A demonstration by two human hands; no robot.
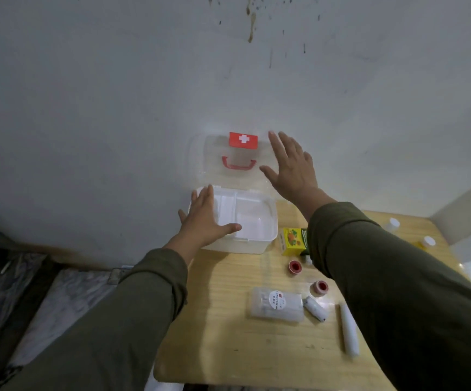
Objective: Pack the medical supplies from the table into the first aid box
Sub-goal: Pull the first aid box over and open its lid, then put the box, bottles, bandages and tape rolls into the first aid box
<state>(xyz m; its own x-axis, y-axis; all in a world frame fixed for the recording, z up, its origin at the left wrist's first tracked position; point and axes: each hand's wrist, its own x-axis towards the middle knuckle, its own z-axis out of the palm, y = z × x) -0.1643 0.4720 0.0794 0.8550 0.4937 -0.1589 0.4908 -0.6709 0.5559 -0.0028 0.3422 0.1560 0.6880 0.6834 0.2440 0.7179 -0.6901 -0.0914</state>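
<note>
the wooden table stands against a grey wall, and its left edge runs down beside a dark marbled floor. the first aid box sits at the far left corner of the table, touching the wall, so there is no free room behind it and little on its left side. its clear lid is open and stands upright against the wall, with a red handle and a red label with a white cross on it. inside the box i see a white tray with dividers, and the parts that show look empty. the left hand lies flat on the left rim of the box, fingers apart, holding nothing. the right hand is in the air near the right side of the lid, fingers spread, holding nothing; i cannot tell if it touches the lid. the supplies lie on the table in front and right of the box: a yellow carton just beside it, two small red-centred tape rolls, a clear plastic pack, a small bandage roll, a long white tube, and two white-capped bottles near the far right edge. the near part of the table is free.
</note>
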